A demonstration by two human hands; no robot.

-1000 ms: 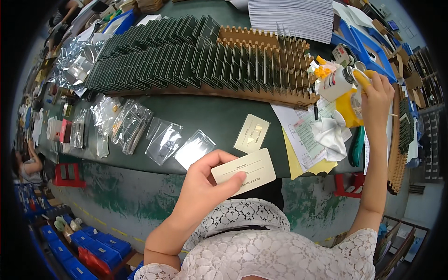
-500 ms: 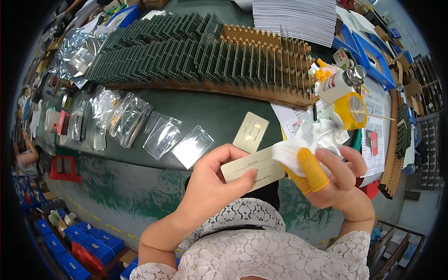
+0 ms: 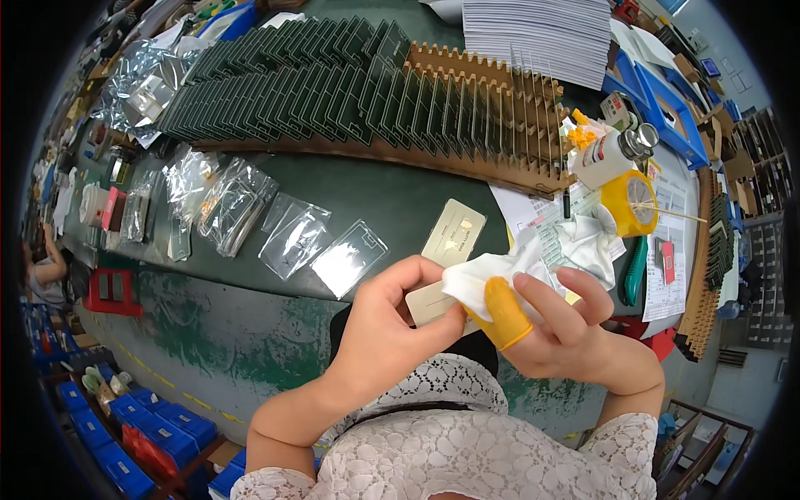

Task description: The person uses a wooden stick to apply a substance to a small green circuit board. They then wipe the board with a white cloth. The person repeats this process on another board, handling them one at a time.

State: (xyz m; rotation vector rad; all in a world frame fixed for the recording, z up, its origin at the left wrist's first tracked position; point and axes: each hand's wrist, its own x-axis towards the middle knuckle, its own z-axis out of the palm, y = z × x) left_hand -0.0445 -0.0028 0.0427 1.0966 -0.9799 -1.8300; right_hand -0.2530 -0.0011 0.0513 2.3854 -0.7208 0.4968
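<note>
My left hand (image 3: 390, 329) pinches a cream flat plate (image 3: 427, 303) at its left end, thumb on top. In my right hand (image 3: 554, 329) is a white cloth (image 3: 483, 279), pressed onto the plate's face and hiding its right part. A yellow finger cot (image 3: 505, 317) covers at least one finger of that hand. Just beyond the hands, a second cream plate (image 3: 453, 232) with small print lies flat on the green table. More crumpled white cloth (image 3: 583, 247) rests right of it; whether it joins the held cloth I cannot tell.
Dark green panels (image 3: 333, 104) stand in rows in a slotted cardboard rack (image 3: 467, 175). Clear plastic sleeves (image 3: 350, 258) lie at left. To the right are a white bottle (image 3: 602, 160), a yellow tape roll (image 3: 627, 204) with thin sticks, and printed sheets (image 3: 667, 287). A paper stack (image 3: 537, 37) sits behind.
My right hand has slid left with the cloth along the held plate, covering print that showed before. The left hand keeps its grip, nearly in place. Cloth on the table now shows more.
</note>
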